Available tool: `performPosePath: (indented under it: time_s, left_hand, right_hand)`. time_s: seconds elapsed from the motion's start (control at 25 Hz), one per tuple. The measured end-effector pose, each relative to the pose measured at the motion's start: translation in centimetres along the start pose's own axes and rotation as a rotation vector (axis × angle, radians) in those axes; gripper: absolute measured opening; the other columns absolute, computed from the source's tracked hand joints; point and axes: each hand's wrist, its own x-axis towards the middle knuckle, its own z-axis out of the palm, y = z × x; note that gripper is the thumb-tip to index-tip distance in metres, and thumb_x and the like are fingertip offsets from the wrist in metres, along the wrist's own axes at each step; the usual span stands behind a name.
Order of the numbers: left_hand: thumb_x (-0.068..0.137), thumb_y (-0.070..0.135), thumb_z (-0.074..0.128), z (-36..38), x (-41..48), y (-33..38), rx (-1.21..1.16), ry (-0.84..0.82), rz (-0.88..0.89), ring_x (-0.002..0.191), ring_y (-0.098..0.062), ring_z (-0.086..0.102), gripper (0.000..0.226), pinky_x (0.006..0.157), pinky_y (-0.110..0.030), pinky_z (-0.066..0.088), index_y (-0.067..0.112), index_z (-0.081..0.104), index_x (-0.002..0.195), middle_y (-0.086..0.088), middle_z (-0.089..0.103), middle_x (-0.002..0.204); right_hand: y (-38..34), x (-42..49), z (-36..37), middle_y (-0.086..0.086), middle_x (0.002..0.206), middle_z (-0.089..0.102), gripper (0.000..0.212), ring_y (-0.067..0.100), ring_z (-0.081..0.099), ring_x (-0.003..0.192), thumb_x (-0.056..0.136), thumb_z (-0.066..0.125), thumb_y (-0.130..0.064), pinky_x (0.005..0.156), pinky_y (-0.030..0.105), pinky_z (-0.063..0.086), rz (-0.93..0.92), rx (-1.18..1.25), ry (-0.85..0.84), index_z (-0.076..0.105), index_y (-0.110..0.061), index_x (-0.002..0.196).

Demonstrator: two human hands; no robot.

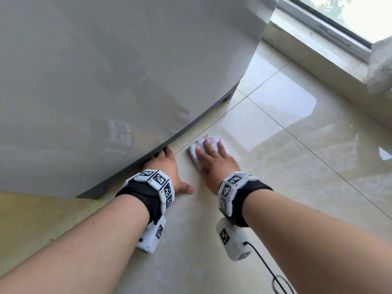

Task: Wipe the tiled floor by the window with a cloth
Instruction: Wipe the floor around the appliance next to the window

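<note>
A small white cloth (196, 154) lies on the glossy cream tiled floor (286, 166) just in front of a large grey appliance. My right hand (214, 161) presses flat on the cloth with its fingers spread and straight. My left hand (167, 167) rests on the floor to the left of it. Its fingertips reach under the appliance's lower edge and are hidden there, while the thumb points right. Both wrists wear black bands with white marker blocks.
The grey appliance (127, 71) fills the upper left and stands on short feet. A window (347, 15) with a low tiled sill (331, 58) runs along the upper right. A white bag (380, 66) sits on the sill. A black cable (269, 270) trails from my right wrist.
</note>
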Motion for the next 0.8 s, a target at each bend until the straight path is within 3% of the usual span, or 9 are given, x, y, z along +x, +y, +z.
performPosePath:
  time_s: [0.2, 0.36, 0.6, 0.8]
  left_hand:
    - [0.067, 0.065, 0.068, 0.6, -0.1, 0.5, -0.057, 0.095, 0.008, 0.143, -0.032, 0.027, 0.132, 0.113, -0.041, 0.031, 0.007, -0.014, 0.152, -0.014, 0.010, 0.161]
    - [0.059, 0.071, 0.075, -0.1, -0.3, 0.8, -0.042, 0.060, -0.005, 0.144, -0.030, 0.025, 0.145, 0.113, -0.041, 0.031, 0.007, -0.015, 0.152, -0.012, 0.009, 0.161]
    - [0.055, 0.077, 0.075, 0.3, -1.1, 1.7, 0.041, 0.052, 0.018, 0.145, -0.028, 0.024, 0.149, 0.113, -0.043, 0.032, 0.007, -0.014, 0.153, -0.010, 0.006, 0.162]
    - [0.056, 0.078, 0.073, 0.7, -0.9, 2.4, 0.029, 0.046, 0.014, 0.145, -0.028, 0.024, 0.148, 0.114, -0.041, 0.028, 0.009, -0.014, 0.153, -0.009, 0.006, 0.163]
  right_hand:
    - [-2.4, -1.7, 1.5, -0.013, 0.159, -0.022, 0.075, 0.021, -0.023, 0.146, 0.097, 0.041, -0.017, 0.119, 0.041, -0.002, -0.084, -0.021, -0.067, -0.002, -0.042, 0.153]
    - [-1.1, -1.8, 0.7, -0.011, 0.160, -0.019, 0.070, 0.022, -0.020, 0.147, 0.099, 0.040, -0.023, 0.119, 0.040, 0.001, -0.089, -0.015, -0.046, -0.001, -0.040, 0.153]
    - [5.7, -2.4, 0.9, -0.007, 0.162, -0.012, 0.059, 0.025, -0.014, 0.149, 0.102, 0.030, -0.031, 0.120, 0.041, 0.009, 0.171, 0.124, 0.083, 0.004, -0.038, 0.154]
    - [8.5, -2.7, 1.1, -0.009, 0.163, -0.010, 0.056, 0.024, -0.013, 0.149, 0.103, 0.028, -0.033, 0.120, 0.040, 0.009, 0.321, 0.186, 0.087, 0.008, -0.036, 0.154]
